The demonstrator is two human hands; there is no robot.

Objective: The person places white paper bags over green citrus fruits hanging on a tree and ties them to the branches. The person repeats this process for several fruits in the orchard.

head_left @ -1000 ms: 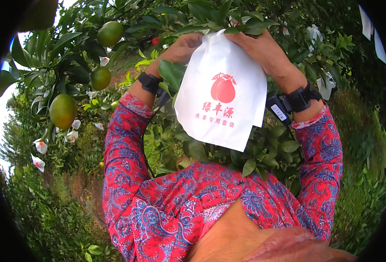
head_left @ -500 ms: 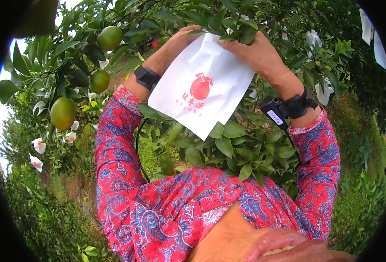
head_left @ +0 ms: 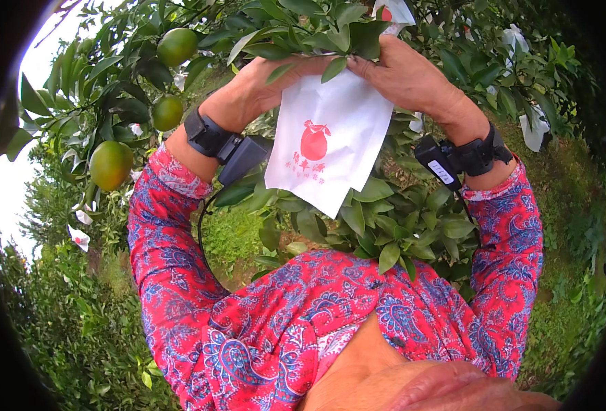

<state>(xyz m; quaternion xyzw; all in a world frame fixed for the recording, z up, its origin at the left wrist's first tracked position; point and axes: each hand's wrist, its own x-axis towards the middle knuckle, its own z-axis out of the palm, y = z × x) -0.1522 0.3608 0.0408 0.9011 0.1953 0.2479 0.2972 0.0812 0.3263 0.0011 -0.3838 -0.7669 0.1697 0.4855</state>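
hanging among orchard leaves (head_left: 389, 255) above grass (head_left: 231, 238), a white bag (head_left: 329, 140) pinched by right hand (head_left: 404, 74), left hand (head_left: 256, 83) leaf-screened, grip unclear

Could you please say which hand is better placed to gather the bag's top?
Likely the right hand: its thumb visibly meets the white bag, while leaves partly cover the left hand.

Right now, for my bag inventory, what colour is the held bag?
The bag is white with red print; head view.
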